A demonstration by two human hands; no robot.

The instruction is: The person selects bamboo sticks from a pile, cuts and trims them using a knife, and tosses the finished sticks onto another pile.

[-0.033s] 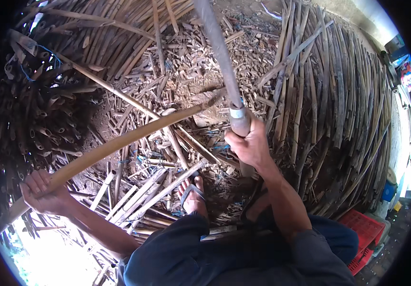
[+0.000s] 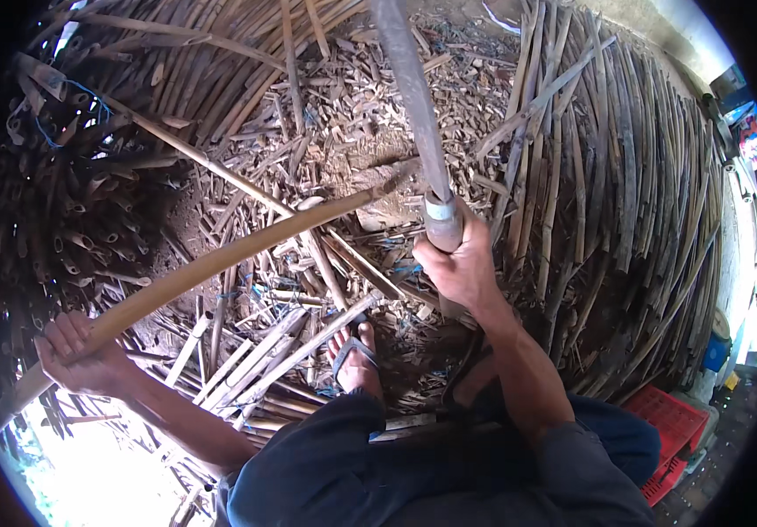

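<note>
My left hand (image 2: 84, 360) is closed around the lower end of a long yellow-brown bamboo pole (image 2: 202, 274). The pole slants up to the right, and its dark, roughened far end lies over a worn wooden block (image 2: 396, 209). In my right hand (image 2: 462, 268) is a machete (image 2: 415, 97), gripped by its round handle with a pale band at the collar. Its long grey blade points up and away, just right of the pole's tip, and runs out of the upper edge. Whether blade and pole touch, I cannot tell.
Wood chips (image 2: 343, 114) cover the ground around the block. Bamboo stacks rise at far left (image 2: 88, 237) and right (image 2: 624, 176). A thin pole (image 2: 211, 167) lies across the chips. Split pieces (image 2: 255, 360) lie by my sandalled foot (image 2: 356, 360). A red crate (image 2: 668, 422) stands lower right.
The machete blade has tilted slightly to the right. The bamboo pole and my left hand are almost unmoved.
</note>
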